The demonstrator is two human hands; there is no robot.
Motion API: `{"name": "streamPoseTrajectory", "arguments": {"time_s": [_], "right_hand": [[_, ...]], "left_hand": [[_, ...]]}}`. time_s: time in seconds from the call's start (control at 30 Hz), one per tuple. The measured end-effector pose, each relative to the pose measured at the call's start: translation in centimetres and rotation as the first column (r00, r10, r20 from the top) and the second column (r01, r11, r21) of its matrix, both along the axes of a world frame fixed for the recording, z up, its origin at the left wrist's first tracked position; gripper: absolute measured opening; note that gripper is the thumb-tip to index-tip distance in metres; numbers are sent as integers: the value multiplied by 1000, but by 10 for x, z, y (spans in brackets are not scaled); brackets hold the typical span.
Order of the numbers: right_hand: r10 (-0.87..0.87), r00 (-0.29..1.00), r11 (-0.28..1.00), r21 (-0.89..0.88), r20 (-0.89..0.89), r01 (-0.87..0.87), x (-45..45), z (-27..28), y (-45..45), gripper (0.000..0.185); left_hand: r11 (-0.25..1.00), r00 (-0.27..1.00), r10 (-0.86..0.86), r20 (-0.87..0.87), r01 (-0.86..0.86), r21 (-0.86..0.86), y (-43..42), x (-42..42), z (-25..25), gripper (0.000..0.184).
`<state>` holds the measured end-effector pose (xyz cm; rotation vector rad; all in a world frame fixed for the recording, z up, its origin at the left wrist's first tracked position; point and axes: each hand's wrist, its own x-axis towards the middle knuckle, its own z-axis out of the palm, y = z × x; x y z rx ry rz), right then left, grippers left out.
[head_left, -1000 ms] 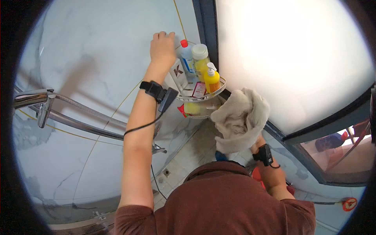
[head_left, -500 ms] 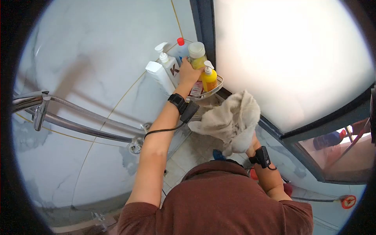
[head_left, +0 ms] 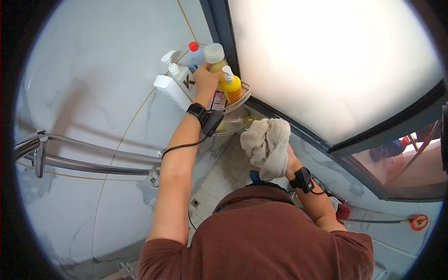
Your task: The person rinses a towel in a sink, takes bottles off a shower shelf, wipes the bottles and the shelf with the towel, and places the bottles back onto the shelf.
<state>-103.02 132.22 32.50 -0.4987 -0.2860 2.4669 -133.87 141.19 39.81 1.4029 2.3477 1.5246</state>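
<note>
My left hand [head_left: 207, 79] reaches onto the corner shelf [head_left: 242, 100] and curls round a clear jar [head_left: 214, 55] with a pale lid and yellowish contents. Close to its thumb stands a yellow pump bottle [head_left: 232, 88]. On the other side are a white pump bottle [head_left: 183, 77] marked K, a white bottle [head_left: 172, 91] and a red-capped bottle [head_left: 195, 53]. A pink and white packet [head_left: 218, 100] lies below the wrist. Bunched up in front of my chest is a beige towel [head_left: 268, 144], gripped by my right hand [head_left: 290, 163], whose fingers are mostly hidden behind it.
A lower shelf tier [head_left: 228, 126] sits under the first. Along the marbled wall at left runs a chrome bar [head_left: 98, 163] with a hose. A dark-framed frosted pane [head_left: 336, 60] fills the right. A red valve wheel [head_left: 418, 222] is at lower right.
The view has shifted, so the shelf appears further left. The towel has dropped lower and away from the upper shelf, and looks more bunched. My left hand stays at the jar.
</note>
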Motion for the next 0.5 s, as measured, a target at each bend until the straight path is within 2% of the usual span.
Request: {"name": "streamPoseTrajectory", "arguments": {"time_s": [0.03, 0.17, 0.23, 0.37, 0.43, 0.47, 0.5], "right_hand": [[-3, 1000, 1000, -16, -8, 3, 0, -5, 0, 40], [-13, 999, 999, -32, -49, 11, -2, -14, 1, 40], [-1, 999, 1000, -25, -48, 0, -3, -11, 1, 40], [9, 995, 987, -156, -97, -24, -7, -11, 2, 39], [33, 994, 998, -48, -101, -38, -8, -12, 1, 39], [46, 994, 999, 3, -99, -46, -9, -13, 2, 39], [58, 994, 997, 54, -96, -53, -10, -14, 3, 40]], "left_hand": [[1000, 1000, 0, -21, 1, 21, -3, 1, 0, 36], [960, 998, -8, -68, 27, 279, -12, 5, 12, 36], [917, 998, -29, -60, 50, 395, -19, 11, 34, 34], [792, 996, -67, -50, 84, 605, -39, 24, 75, 30], [697, 988, -152, -31, 129, 705, -55, 34, 95, 29], [661, 968, -245, 52, 128, 740, -67, 46, 105, 30], [680, 961, -267, 70, 137, 720, -79, 55, 110, 31]]}}
